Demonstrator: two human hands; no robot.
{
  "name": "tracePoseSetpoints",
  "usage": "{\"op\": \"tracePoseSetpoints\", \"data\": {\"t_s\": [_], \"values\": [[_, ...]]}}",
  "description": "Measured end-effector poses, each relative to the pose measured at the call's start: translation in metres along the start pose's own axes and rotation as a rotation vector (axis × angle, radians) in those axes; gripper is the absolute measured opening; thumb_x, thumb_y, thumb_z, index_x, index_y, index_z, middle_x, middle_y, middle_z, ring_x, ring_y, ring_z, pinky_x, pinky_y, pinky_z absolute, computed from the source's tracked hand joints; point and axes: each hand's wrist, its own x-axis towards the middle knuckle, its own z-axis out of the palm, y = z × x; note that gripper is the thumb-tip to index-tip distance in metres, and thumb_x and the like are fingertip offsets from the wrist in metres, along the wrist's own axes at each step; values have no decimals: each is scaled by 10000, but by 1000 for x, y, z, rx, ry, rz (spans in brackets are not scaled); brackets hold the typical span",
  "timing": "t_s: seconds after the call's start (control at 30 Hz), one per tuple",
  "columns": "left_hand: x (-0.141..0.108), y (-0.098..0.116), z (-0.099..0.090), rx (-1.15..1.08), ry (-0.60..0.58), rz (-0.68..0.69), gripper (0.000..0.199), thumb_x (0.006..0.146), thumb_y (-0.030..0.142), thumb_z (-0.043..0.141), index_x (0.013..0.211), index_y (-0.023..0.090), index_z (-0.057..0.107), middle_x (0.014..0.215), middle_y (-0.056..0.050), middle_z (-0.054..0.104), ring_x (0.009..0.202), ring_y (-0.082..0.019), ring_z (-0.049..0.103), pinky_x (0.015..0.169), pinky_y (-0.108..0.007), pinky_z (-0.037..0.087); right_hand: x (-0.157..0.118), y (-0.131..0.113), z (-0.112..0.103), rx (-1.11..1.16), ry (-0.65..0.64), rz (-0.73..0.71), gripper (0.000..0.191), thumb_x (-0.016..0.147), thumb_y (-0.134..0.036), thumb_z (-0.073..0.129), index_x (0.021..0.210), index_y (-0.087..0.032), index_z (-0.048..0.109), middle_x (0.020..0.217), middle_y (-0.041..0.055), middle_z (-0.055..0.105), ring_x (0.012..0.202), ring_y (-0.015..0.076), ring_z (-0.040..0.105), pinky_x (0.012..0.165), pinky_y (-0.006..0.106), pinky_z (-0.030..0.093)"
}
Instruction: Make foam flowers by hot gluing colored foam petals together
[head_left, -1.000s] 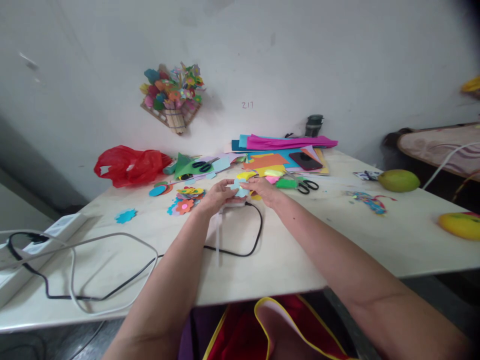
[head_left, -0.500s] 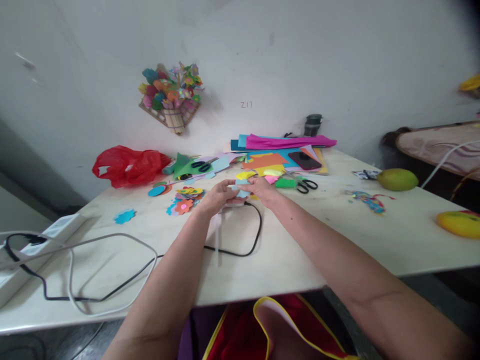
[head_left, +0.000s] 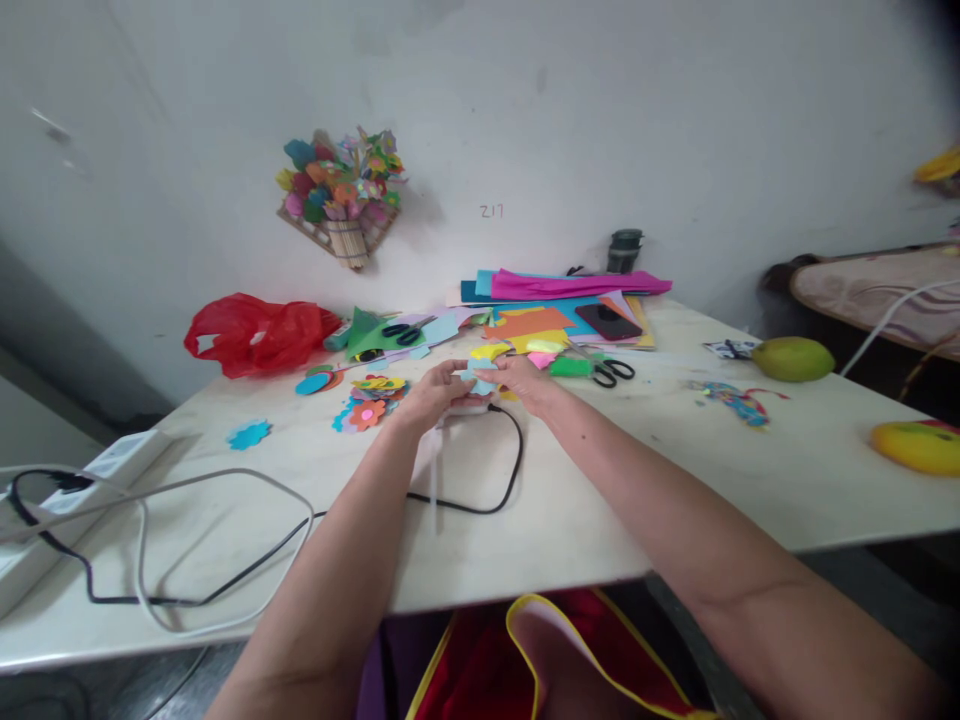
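Between my two hands, over the middle of the table, is a light blue paper cutout (head_left: 481, 374), its outline partly covered by fingers. My left hand (head_left: 435, 396) pinches its left side, and my right hand (head_left: 525, 380) grips the right edge with bent fingers. Just beneath them lies a white glue gun (head_left: 471, 409), mostly hidden, with a black cord and a pale translucent glue stick (head_left: 436, 480) pointing towards me. Yellow paper (head_left: 489, 351) and pink paper (head_left: 541, 358) lie right behind the hands.
Paper flowers (head_left: 367, 413) and a blue flower cutout (head_left: 250, 434) lie left, near a power strip (head_left: 112, 460) and looping cables. Scissors (head_left: 611, 372), a phone (head_left: 609, 321) and coloured sheets (head_left: 532, 322) sit behind. A red bag (head_left: 259, 335) stands back left; mangoes (head_left: 793, 358) lie right.
The light blue cutout has turned a little between my fingers and more of its face shows. Both hands stay almost in place.
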Motion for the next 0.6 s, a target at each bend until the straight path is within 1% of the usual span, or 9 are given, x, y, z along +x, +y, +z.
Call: {"op": "tracePoseSetpoints", "data": {"t_s": [0.1, 0.2, 0.3, 0.37, 0.43, 0.53, 0.6], "values": [[1, -1, -1, 15, 11, -17, 450, 663, 202, 695, 1026, 116, 442, 726, -40, 653, 736, -200, 669, 765, -333, 518, 1, 0, 1, 0, 7, -16, 289, 507, -379, 736, 558, -174, 539, 486, -39, 467, 550, 119, 468, 528, 255, 352], [1, -1, -1, 57, 3, -79, 304, 667, 258, 692, 849, 118, 493, 690, -60, 655, 722, -199, 667, 710, -319, 532, 1, -1, 1, 15, 18, -30, 292, 494, -361, 746, 556, -173, 531, 486, -40, 454, 563, 121, 462, 537, 257, 351], [1, -1, -3, 80, 11, -126, 287, 653, 298, 699, 713, 138, 468, 627, -51, 646, 681, -188, 666, 657, -295, 536, 2, 1, 1, 18, 23, -20, 295, 499, -368, 745, 565, -178, 529, 490, -42, 444, 561, 122, 451, 537, 261, 349], [1, -1, -4, 86, 18, -130, 293, 643, 301, 705, 697, 143, 464, 606, -40, 642, 662, -180, 664, 637, -280, 535, 3, 3, 0, 9, 13, -8, 303, 503, -387, 743, 576, -179, 535, 499, -43, 450, 557, 117, 442, 540, 260, 345], [1, 0, -5, 94, 24, -125, 290, 639, 302, 706, 696, 143, 469, 605, -35, 642, 655, -174, 663, 623, -265, 532, 3, 2, -1, 13, -32, 11, 323, 522, -433, 726, 589, -175, 544, 521, -37, 474, 559, 109, 439, 547, 255, 342], [1, 1, -5, 98, 43, -111, 288, 636, 301, 706, 685, 141, 472, 623, -33, 646, 652, -171, 661, 617, -259, 529, 2, -2, -5, 89, -119, 39, 381, 592, -543, 640, 639, -172, 569, 608, -13, 547, 594, 107, 472, 563, 246, 344], [1, 2, -5, 87, 51, -106, 292, 630, 297, 710, 681, 140, 469, 631, -31, 647, 649, -171, 661, 619, -263, 529, 1, -6, -7, 128, -130, 47, 408, 608, -572, 610, 665, -169, 580, 655, -1, 578, 618, 110, 494, 574, 245, 349]]}}
